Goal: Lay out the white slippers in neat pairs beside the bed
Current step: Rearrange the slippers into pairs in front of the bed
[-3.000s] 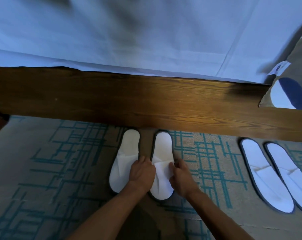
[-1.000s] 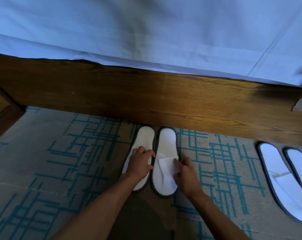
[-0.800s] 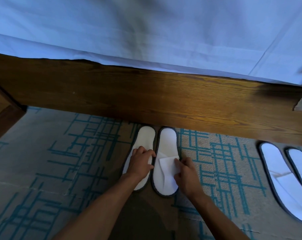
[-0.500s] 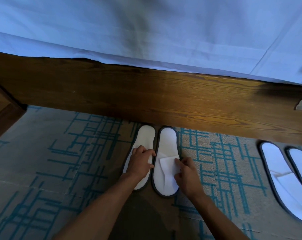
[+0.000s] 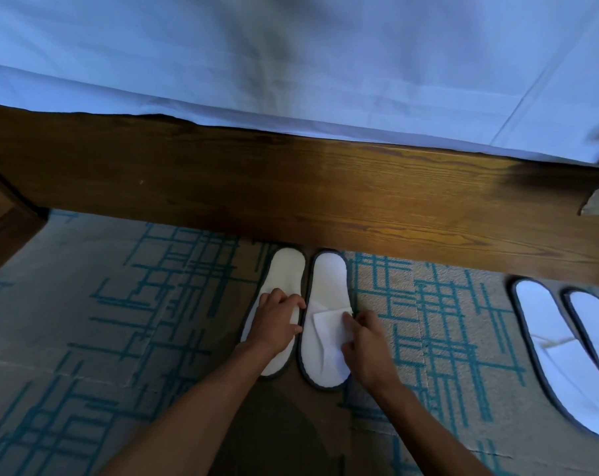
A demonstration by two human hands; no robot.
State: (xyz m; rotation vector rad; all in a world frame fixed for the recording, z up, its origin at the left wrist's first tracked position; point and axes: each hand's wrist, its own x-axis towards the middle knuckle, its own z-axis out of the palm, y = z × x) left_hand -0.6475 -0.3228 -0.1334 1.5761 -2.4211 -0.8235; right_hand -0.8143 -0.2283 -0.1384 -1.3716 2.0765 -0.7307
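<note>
Fingers (image 5: 347,319) on paired white slippers (image 5: 326,324)

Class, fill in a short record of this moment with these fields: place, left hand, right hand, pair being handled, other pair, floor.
place: floor beside the wooden bed frame, under the white sheet
left hand: flat on the left slipper
right hand: fingers on the right slipper, at its strap
pair being handled: side by side, one end near the frame
other pair: far right, angled, partly cut off
floor: patterned carpet, teal lines
</note>
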